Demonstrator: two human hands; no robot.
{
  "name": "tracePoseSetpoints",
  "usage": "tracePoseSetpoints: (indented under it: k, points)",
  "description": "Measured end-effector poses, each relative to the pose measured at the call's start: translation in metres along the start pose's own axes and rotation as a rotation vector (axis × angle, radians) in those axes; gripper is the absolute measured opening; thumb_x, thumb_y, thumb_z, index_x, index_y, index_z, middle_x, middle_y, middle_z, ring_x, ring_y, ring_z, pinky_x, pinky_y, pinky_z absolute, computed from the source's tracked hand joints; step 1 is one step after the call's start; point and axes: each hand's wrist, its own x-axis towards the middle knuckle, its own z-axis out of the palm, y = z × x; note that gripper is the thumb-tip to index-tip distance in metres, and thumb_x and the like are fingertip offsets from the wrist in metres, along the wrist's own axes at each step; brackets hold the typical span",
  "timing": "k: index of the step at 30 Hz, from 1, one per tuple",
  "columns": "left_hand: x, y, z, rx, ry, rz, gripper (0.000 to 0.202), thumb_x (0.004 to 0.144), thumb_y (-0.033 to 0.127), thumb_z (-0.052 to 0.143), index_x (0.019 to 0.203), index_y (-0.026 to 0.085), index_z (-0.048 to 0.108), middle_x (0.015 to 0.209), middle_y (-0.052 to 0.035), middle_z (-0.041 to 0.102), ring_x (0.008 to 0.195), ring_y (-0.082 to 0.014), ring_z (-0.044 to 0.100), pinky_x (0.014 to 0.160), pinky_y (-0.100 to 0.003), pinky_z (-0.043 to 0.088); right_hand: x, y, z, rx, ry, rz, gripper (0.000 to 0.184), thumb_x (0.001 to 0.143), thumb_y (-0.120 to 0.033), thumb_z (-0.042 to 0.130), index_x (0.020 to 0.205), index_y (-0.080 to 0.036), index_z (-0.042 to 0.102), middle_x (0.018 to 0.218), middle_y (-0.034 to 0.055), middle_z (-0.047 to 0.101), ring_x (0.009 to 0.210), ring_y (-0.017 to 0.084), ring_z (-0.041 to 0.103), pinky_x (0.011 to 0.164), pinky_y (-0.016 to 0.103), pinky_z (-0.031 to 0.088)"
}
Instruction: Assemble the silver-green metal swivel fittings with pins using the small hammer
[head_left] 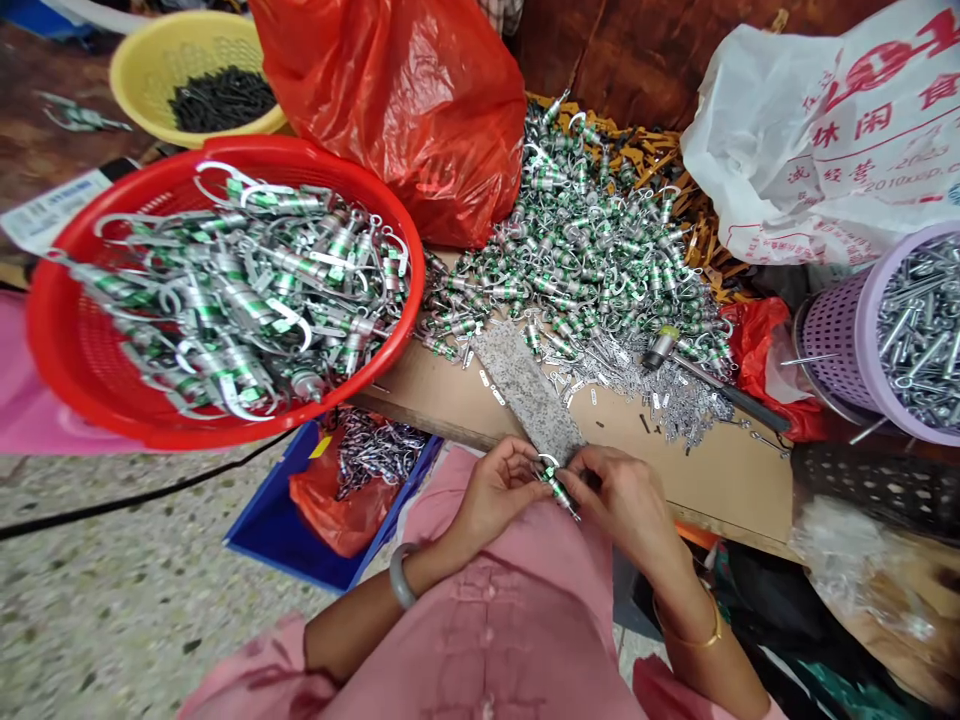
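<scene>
Close to my lap at the table's front edge, both my hands meet at one small green-and-silver metal fitting with a curved hook (556, 486). The fingers of my left hand (504, 488) pinch it from the left. From the right, my right hand (619, 492) closes on its upper part, its fingertips partly hidden. A grey speckled stone slab (529, 385) lies just beyond my fingers. Behind it spreads a large heap of similar green-and-silver fittings (592, 250), with many small flat metal links (675, 395) in front. More such fittings fill a red plastic basket (409, 330) on the left.
A hammer (712, 380) lies right of the slab. At right stands a purple basket (832, 320) of metal pins. A red bag (405, 110), a white bag (825, 150) and a yellow basket (142, 75) of black pieces sit farther back. A blue tray (262, 525) is below left.
</scene>
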Motion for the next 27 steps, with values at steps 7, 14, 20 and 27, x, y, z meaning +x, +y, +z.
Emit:
tracePoseSetpoints:
  k: [7, 14, 20, 27]
  points:
    - [0.000, -0.001, 0.000, 0.002, 0.006, -0.005, 0.042, 0.061, 0.027, 0.094, 0.086, 0.018, 0.061, 0.076, 0.0007, 0.072, 0.070, -0.0130, 0.067, 0.066, -0.023, 0.053, -0.001, 0.012, -0.005, 0.101, 0.043, 0.026, 0.031, 0.095, -0.040, 0.060, 0.071, -0.023, 0.065, 0.067, -0.0009, 0.068, 0.061, 0.016, 0.061, 0.059, 0.026, 0.037]
    - [0.001, -0.005, -0.004, 0.005, 0.004, 0.003, 0.042, 0.060, 0.028, 0.094, 0.086, 0.018, 0.062, 0.077, -0.0001, 0.072, 0.070, -0.0133, 0.066, 0.066, -0.023, 0.054, 0.054, 0.110, -0.055, -0.380, 0.645, 0.200, 0.024, 0.097, -0.034, 0.055, 0.098, -0.017, 0.072, 0.096, 0.0145, 0.065, 0.091, 0.026, 0.053, 0.077, 0.038, 0.040]
    - [0.002, -0.005, -0.003, 0.015, 0.017, -0.002, 0.043, 0.059, 0.027, 0.095, 0.085, 0.017, 0.062, 0.077, 0.0000, 0.072, 0.069, -0.0128, 0.066, 0.065, -0.023, 0.055, 0.083, 0.139, -0.068, -0.423, 0.561, 0.126, 0.019, 0.095, -0.032, 0.060, 0.085, -0.017, 0.067, 0.090, 0.0130, 0.060, 0.092, 0.027, 0.053, 0.078, 0.040, 0.040]
    - [0.002, -0.003, -0.002, -0.009, 0.027, -0.022, 0.043, 0.057, 0.024, 0.095, 0.084, 0.017, 0.062, 0.074, 0.0009, 0.072, 0.068, -0.0126, 0.067, 0.064, -0.022, 0.055, 0.024, 0.081, -0.044, -0.134, 0.430, -0.091, 0.028, 0.103, -0.031, 0.043, 0.122, -0.023, 0.062, 0.094, 0.0074, 0.062, 0.085, 0.022, 0.060, 0.075, 0.035, 0.048]
